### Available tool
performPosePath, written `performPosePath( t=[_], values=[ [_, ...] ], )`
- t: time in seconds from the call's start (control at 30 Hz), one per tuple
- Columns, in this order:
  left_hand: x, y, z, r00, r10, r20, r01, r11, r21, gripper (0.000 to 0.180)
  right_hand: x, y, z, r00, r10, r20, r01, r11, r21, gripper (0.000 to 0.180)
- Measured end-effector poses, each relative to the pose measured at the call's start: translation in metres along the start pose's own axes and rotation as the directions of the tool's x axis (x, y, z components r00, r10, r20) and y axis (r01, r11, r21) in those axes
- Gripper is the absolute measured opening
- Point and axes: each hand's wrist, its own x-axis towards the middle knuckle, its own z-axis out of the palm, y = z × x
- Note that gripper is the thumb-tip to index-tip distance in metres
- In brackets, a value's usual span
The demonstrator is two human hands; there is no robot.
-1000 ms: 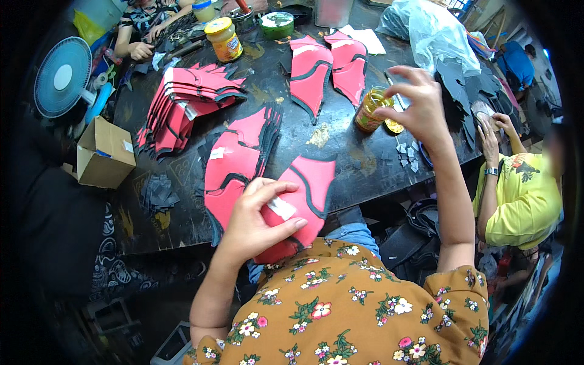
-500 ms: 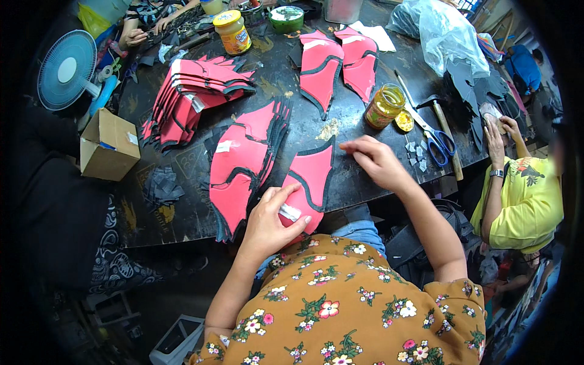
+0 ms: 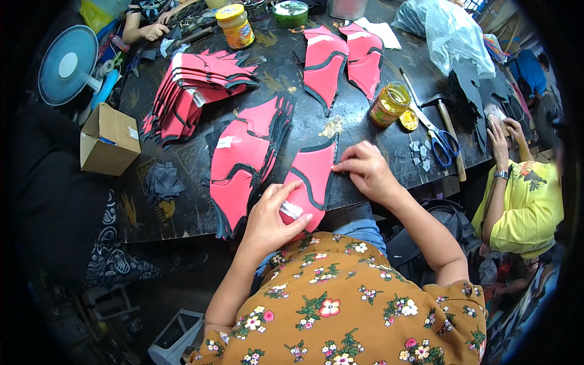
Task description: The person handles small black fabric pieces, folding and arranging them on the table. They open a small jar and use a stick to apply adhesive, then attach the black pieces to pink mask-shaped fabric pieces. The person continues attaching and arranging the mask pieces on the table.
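A pink cut piece with black edging (image 3: 315,165) lies at the table's near edge, a white strip across its lower part. My left hand (image 3: 271,214) holds its lower end, thumb and forefinger spread over the pink face. Beside its right edge is my right hand (image 3: 368,173), fingers bent and pressed together, the fingertips at the black border. Whatever is between them, if anything, is too small to make out. To the left, a fanned stack of similar pink pieces (image 3: 243,155) comes close to my left hand.
Beyond my right hand stand an open glass jar (image 3: 389,104) with its yellow lid (image 3: 408,120), blue-handled scissors (image 3: 443,143) and a hammer (image 3: 452,140). More pink pieces (image 3: 201,91), a cardboard box (image 3: 108,140) and a fan (image 3: 68,66) are leftward. A co-worker in yellow (image 3: 526,207) sits at right.
My right hand has come down and slightly left, bringing its fingertips to the piece's right edge. My left hand stays on the piece. The view has shifted slightly.
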Motion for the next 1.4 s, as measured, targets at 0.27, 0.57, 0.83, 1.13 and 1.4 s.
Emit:
performPosePath(
  t=[0.27, 0.57, 0.83, 1.13, 1.4],
  values=[
    [0.001, 0.007, -0.005, 0.997, -0.069, 0.043, 0.072, 0.996, -0.058, 0.070, 0.016, 0.019, 0.002, 0.993, -0.092, -0.077, 0.080, 0.986, -0.146, 0.047],
    [0.057, 0.030, 0.018, 0.899, 0.083, -0.430, -0.279, 0.866, -0.414, 0.064, 0.006, -0.016, -0.047, 0.815, 0.418, -0.402, -0.182, 0.842, 0.507, 0.029],
    [0.161, -0.003, 0.062, 0.703, 0.132, -0.699, -0.311, 0.941, -0.135, 0.061, -0.004, -0.030, -0.027, 0.989, 0.145, 0.042, -0.151, 0.965, 0.215, 0.042],
    [0.160, -0.005, 0.064, 0.653, 0.173, -0.738, -0.347, 0.934, -0.088, 0.062, -0.016, -0.037, 0.015, 0.994, -0.076, 0.075, 0.092, 0.967, -0.239, 0.047],
    [0.162, -0.012, 0.067, 0.626, 0.233, -0.744, -0.369, 0.929, -0.019, 0.063, -0.021, -0.052, 0.000, 0.935, -0.215, 0.281, 0.250, 0.964, -0.094, 0.042]
  ],
)
